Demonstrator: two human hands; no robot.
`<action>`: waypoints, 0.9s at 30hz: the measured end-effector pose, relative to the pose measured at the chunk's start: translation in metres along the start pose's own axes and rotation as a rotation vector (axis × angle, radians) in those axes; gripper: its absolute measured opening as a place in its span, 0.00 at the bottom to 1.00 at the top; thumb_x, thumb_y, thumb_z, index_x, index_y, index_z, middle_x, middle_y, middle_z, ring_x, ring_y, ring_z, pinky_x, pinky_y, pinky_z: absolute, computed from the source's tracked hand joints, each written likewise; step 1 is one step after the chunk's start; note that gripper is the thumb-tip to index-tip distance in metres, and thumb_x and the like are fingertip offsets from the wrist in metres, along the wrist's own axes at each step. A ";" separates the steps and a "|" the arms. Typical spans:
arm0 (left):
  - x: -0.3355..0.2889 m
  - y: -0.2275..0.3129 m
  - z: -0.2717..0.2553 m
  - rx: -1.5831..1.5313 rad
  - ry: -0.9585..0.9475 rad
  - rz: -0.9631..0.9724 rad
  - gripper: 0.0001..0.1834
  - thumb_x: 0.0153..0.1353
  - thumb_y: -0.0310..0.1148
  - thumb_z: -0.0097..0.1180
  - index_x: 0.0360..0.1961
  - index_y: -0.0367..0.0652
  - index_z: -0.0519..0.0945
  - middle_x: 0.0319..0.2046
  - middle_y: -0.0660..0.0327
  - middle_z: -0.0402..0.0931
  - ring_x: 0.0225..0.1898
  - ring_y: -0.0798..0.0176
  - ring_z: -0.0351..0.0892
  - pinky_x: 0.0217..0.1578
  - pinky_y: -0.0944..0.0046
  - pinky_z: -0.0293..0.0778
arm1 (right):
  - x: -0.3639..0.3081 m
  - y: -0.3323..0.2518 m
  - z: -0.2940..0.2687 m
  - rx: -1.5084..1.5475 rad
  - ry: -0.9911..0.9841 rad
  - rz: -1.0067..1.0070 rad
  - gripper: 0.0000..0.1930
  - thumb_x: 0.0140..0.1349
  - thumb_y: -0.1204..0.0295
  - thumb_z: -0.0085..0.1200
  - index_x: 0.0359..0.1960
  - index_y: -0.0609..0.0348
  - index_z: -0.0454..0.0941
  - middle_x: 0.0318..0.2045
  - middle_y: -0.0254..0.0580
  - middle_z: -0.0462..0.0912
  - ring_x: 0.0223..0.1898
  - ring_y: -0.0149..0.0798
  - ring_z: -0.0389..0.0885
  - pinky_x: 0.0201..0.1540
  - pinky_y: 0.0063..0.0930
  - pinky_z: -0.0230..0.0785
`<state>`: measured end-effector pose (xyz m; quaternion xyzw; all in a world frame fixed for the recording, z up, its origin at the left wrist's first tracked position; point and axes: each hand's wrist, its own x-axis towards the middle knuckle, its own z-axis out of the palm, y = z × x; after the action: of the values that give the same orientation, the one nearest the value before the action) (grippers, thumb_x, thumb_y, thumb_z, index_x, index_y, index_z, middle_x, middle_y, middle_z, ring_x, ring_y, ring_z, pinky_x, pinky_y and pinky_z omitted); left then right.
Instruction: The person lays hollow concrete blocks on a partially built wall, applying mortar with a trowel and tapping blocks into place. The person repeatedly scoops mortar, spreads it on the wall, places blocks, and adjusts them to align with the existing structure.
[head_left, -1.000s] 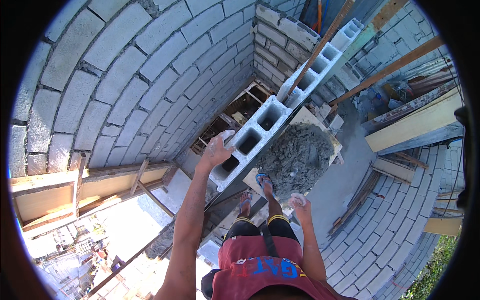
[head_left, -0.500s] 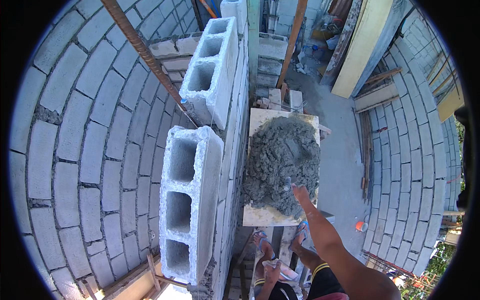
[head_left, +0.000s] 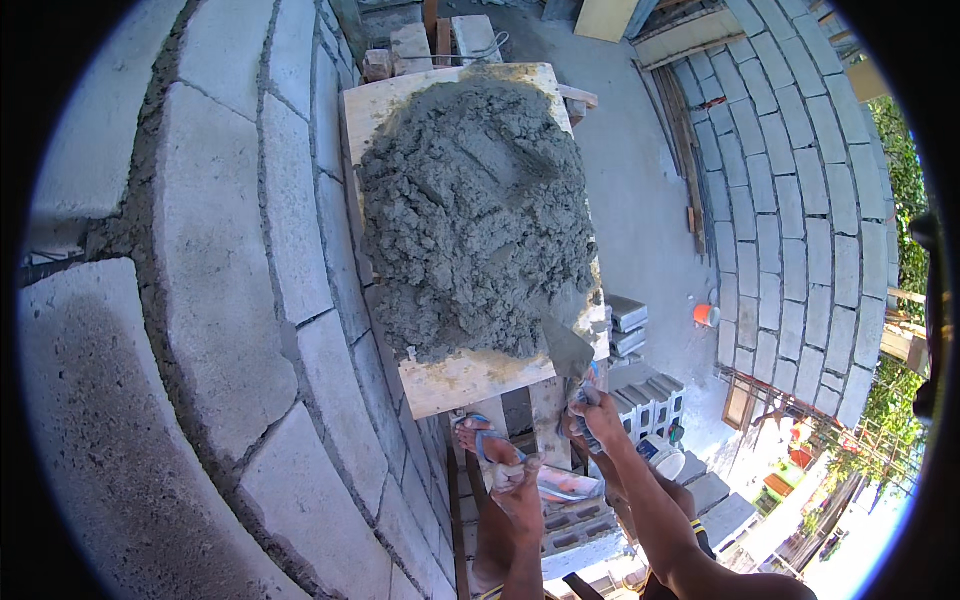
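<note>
Meeting the heap's near edge, here's the trowel (head_left: pixel 569 348), its handle gripped in the right hand (head_left: pixel 597 415)! The mortar (head_left: pixel 470 210) sprawls just beyond both hands, piled on a board (head_left: pixel 480 382). Down to the left, the left hand (head_left: pixel 517 490) is curled, right beside a flat pinkish-grey piece (head_left: pixel 570 486); can't tell whether it's gripping that. Progress? Partway, I'd judge: left of the hands, the block wall (head_left: pixel 215 230) already stands in courses, mortar in its joints. Plenty left, though: that big heap is unspread, and hollow blocks (head_left: pixel 650 405) wait unlaid, right of the right hand.
</note>
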<state>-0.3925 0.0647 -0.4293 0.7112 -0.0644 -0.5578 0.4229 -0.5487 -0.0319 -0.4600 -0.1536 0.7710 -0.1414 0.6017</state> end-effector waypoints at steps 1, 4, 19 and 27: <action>0.000 0.006 0.006 -0.150 -0.033 -0.057 0.07 0.58 0.21 0.62 0.38 0.33 0.81 0.38 0.51 0.82 0.41 0.60 0.82 0.48 0.59 0.79 | -0.007 -0.002 -0.002 -0.012 -0.029 -0.077 0.20 0.63 0.62 0.56 0.47 0.67 0.71 0.25 0.44 0.79 0.18 0.36 0.77 0.18 0.33 0.68; 0.003 0.020 0.019 -0.184 -0.037 -0.110 0.06 0.60 0.21 0.59 0.38 0.29 0.79 0.41 0.48 0.80 0.43 0.55 0.82 0.52 0.53 0.78 | 0.018 -0.024 0.019 -0.214 0.056 -0.229 0.23 0.65 0.58 0.52 0.44 0.72 0.71 0.23 0.51 0.79 0.22 0.44 0.81 0.22 0.39 0.71; -0.001 0.005 0.015 -0.159 0.161 -0.236 0.14 0.64 0.35 0.57 0.24 0.41 0.73 0.18 0.64 0.72 0.23 0.64 0.75 0.35 0.58 0.77 | 0.097 0.130 0.061 0.055 0.033 -0.019 0.23 0.66 0.51 0.50 0.48 0.60 0.74 0.19 0.40 0.75 0.18 0.37 0.76 0.22 0.34 0.68; 0.000 0.019 0.018 -0.285 0.147 -0.489 0.12 0.66 0.45 0.55 0.35 0.49 0.74 0.26 0.68 0.72 0.32 0.66 0.75 0.43 0.58 0.71 | 0.062 -0.014 0.041 -0.003 -0.004 -0.126 0.17 0.64 0.61 0.55 0.44 0.63 0.69 0.16 0.37 0.70 0.16 0.35 0.74 0.15 0.30 0.65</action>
<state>-0.4007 0.0433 -0.4170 0.6778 0.2188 -0.5934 0.3750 -0.5217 -0.0711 -0.5190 -0.2032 0.7587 -0.1774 0.5929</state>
